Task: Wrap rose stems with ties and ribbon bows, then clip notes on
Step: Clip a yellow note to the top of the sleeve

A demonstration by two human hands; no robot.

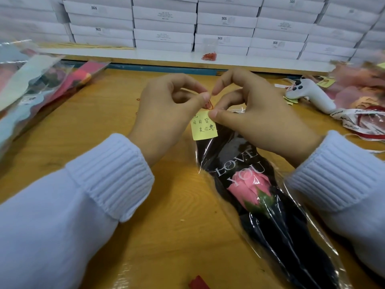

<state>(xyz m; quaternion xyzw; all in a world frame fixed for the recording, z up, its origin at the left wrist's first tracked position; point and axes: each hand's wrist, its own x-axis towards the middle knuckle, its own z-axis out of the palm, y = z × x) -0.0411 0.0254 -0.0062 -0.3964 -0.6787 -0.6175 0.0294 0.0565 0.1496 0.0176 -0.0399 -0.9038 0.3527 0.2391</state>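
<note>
A pink rose (pixel 249 190) in a black "LOVE YOU" sleeve with clear film (pixel 268 222) lies on the wooden table, its stem end pointing away from me. A yellow handwritten note (pixel 203 127) sits at the sleeve's far end. My left hand (pixel 166 113) pinches a red paper clip (pixel 209 104) at the note's top edge. My right hand (pixel 256 117) pinches the note's upper right corner with thumb and forefinger, over the sleeve's end.
Wrapped roses (pixel 41 88) are piled at the left. A white controller (pixel 308 94), printed ribbon (pixel 358 119) and pink wrapped flowers (pixel 358 88) lie at the right. A bag of red clips (pixel 209 56) sits on the white ledge below stacked white boxes (pixel 164 24).
</note>
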